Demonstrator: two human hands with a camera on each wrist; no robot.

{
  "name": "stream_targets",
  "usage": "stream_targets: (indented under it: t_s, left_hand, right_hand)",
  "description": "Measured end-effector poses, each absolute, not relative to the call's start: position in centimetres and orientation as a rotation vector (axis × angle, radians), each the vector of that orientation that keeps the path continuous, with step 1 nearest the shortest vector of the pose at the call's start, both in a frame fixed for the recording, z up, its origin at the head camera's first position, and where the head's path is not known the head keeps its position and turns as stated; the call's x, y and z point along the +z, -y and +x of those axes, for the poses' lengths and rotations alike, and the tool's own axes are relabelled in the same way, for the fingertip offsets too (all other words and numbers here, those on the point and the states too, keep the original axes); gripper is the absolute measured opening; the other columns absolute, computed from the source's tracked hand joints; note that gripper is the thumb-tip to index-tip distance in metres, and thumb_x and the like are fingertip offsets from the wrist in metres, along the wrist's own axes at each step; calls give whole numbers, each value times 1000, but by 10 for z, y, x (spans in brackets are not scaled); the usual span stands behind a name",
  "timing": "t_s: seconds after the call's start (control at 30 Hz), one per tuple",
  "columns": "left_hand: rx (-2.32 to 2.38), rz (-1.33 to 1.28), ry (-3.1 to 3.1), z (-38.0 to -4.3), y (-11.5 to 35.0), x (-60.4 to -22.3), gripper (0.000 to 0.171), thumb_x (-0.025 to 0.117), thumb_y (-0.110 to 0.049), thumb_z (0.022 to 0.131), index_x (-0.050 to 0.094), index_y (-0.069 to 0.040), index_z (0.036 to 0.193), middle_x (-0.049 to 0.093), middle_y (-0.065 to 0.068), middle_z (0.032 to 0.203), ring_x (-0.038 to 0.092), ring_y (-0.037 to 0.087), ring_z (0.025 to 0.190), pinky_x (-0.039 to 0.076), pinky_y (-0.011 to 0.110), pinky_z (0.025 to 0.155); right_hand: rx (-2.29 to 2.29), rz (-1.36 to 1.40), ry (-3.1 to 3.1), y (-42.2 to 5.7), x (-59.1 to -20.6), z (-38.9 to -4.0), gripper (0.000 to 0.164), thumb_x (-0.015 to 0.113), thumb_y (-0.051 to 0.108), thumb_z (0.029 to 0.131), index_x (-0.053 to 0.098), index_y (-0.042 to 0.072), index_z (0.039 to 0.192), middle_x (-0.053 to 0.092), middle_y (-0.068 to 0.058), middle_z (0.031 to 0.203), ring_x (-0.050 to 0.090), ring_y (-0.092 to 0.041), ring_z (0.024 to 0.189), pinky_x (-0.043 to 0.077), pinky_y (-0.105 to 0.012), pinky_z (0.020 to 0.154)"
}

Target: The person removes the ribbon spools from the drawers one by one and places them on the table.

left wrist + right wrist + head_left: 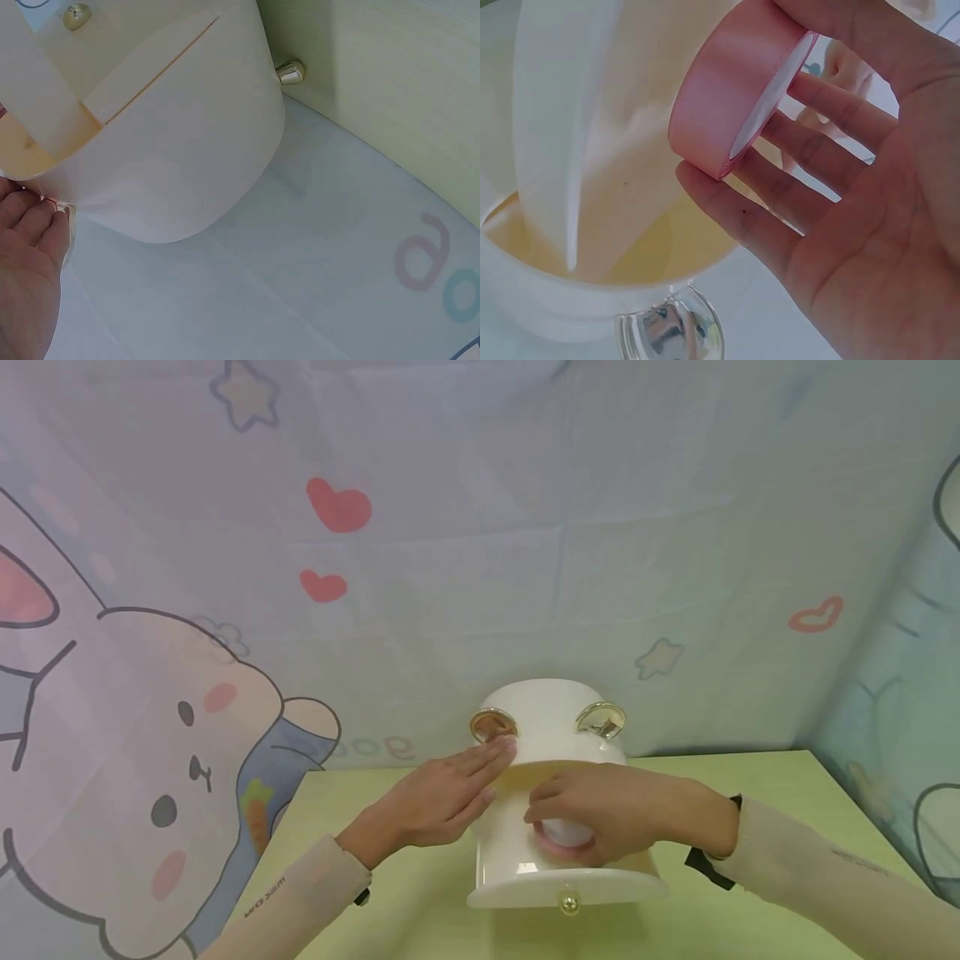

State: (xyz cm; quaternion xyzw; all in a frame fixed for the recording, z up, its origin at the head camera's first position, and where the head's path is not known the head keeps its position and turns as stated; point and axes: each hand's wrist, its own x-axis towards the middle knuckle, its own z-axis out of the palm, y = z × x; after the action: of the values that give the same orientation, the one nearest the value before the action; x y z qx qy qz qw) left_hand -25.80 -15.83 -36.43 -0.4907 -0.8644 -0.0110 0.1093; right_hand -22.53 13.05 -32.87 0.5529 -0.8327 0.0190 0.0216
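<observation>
A white rounded box (pixel 551 714) with shiny gold ring-like fittings stands on the table, its drawer (pixel 510 847) pulled out toward me. A small gold knob (pixel 569 904) sits on the curved drawer front. My right hand (pixel 615 806) holds a roll of pink ribbon (pixel 720 90) over the drawer, thumb on one side and fingertips on the other. Fingers extended, my left hand (pixel 442 793) touches the box beside the left gold fitting (pixel 478 720). In the left wrist view, those fingertips rest at the box's edge.
The pale green table (pixel 727 852) extends to both sides of the box. Close behind it hangs a cloth backdrop (pixel 465 560) printed with a rabbit, hearts and stars. Another gold fitting (pixel 622 720) projects from the box's right side.
</observation>
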Motion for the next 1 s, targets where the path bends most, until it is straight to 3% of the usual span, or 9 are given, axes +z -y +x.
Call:
stream_targets:
  t_s: [0.23,0.73,1.0]
  left_hand:
    - [-48,-1446,2521,-259,158,-366,59,36,-28,114,25,-6,167,26,10,175,33,24,161,39,41,126]
    - [-35,-1435,2556,-258,158,-367,59,33,-30,115,23,-5,168,24,10,176,30,24,162,38,41,127]
    - [-37,-1437,2558,-259,158,-368,60,33,-30,115,20,-6,168,21,9,177,28,23,163,37,41,128]
  right_hand:
    - [120,1646,2669,-139,-317,-217,54,85,21,85,67,19,135,67,3,138,63,-15,127,60,-36,97]
    - [201,1581,2641,-158,-305,-204,55,86,18,83,68,18,135,68,2,138,65,-17,126,59,-39,103]
    - [274,1488,2597,-177,-304,-203,55,87,18,81,68,23,133,68,5,136,66,-15,124,60,-38,99]
